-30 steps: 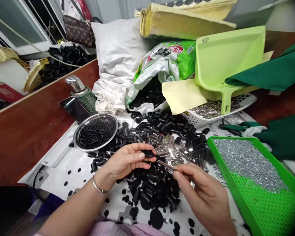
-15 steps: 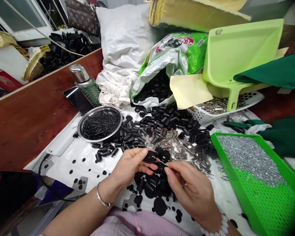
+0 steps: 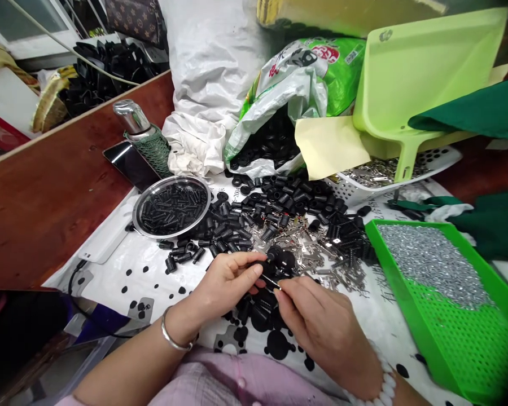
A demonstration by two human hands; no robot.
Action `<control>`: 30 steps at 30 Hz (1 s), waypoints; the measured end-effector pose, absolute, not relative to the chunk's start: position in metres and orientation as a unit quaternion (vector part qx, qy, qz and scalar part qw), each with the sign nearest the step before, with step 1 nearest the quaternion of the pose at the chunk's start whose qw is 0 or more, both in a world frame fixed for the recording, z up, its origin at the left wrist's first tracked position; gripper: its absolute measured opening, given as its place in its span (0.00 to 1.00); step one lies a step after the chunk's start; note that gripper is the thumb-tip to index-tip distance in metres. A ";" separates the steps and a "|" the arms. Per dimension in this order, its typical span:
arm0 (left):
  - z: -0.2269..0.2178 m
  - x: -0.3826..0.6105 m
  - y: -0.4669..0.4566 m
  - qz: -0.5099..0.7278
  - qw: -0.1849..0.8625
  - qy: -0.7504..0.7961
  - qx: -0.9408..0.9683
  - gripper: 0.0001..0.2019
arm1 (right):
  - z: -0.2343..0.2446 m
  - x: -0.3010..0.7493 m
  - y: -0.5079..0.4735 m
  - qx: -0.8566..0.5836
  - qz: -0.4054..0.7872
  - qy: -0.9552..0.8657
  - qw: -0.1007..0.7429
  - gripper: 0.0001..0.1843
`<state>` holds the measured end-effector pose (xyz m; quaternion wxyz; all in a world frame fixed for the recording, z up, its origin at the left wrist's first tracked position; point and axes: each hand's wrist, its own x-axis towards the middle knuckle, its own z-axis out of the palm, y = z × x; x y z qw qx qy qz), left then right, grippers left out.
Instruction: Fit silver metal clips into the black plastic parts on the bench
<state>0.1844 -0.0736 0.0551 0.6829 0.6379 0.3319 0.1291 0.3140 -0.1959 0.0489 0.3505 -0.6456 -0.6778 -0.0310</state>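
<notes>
My left hand [image 3: 226,279] pinches a small round black plastic part [image 3: 266,267] between thumb and fingers. My right hand [image 3: 317,324] is closed on a thin metal pin [image 3: 271,281] whose tip meets that black part. Both hands hover just above a heap of black plastic caps and tubes [image 3: 275,217] mixed with flat silver metal pieces [image 3: 317,256], all spread on a white sheet with black dots [image 3: 122,282].
A steel dish [image 3: 171,207] of small black parts sits to the left. A green tray [image 3: 444,293] of silver bits lies at the right. Behind are an open bag of black rings [image 3: 275,144], a light green dustpan [image 3: 423,79], a white basket [image 3: 389,175], a flask [image 3: 141,132] and a phone [image 3: 129,163].
Both hands drew nearer to me. The right hand brought the pin's tip into the black part held by the left hand. The view tilted slightly downward.
</notes>
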 end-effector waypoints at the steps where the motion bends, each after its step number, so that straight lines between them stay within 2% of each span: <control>1: 0.057 0.181 -0.072 0.109 0.709 0.309 0.624 0.16 | 0.050 0.315 -0.196 -0.647 -0.005 -0.672 0.360 0.09; 4: 0.063 0.169 -0.066 0.063 0.771 0.236 0.589 0.17 | 0.051 0.318 -0.196 -0.648 0.105 -0.630 0.415 0.08; 10: 0.060 0.157 -0.062 0.041 0.831 0.175 0.526 0.17 | 0.049 0.319 -0.196 -0.612 0.418 -0.454 0.493 0.09; 13: 0.053 0.158 -0.063 0.042 0.859 0.142 0.490 0.21 | 0.046 0.317 -0.194 -0.582 0.491 -0.395 0.514 0.10; 16: 0.047 0.159 -0.062 0.058 0.870 0.131 0.472 0.23 | 0.044 0.316 -0.192 -0.558 0.508 -0.387 0.530 0.11; 18: 0.046 0.159 -0.062 0.062 0.870 0.148 0.467 0.21 | 0.047 0.317 -0.192 -0.567 0.469 -0.412 0.537 0.10; 21: 0.044 0.158 -0.060 0.067 0.876 0.176 0.443 0.21 | 0.058 0.321 -0.193 -0.618 0.293 -0.511 0.520 0.06; 24: 0.041 0.156 -0.058 0.069 0.884 0.190 0.421 0.22 | 0.072 0.325 -0.194 -0.623 0.097 -0.644 0.434 0.04; 27: 0.038 0.154 -0.057 0.055 0.888 0.186 0.416 0.21 | 0.080 0.326 -0.193 -0.591 0.006 -0.728 0.347 0.03; 30: 0.036 0.151 -0.057 0.045 0.890 0.182 0.415 0.21 | 0.083 0.324 -0.191 -0.566 -0.068 -0.764 0.303 0.04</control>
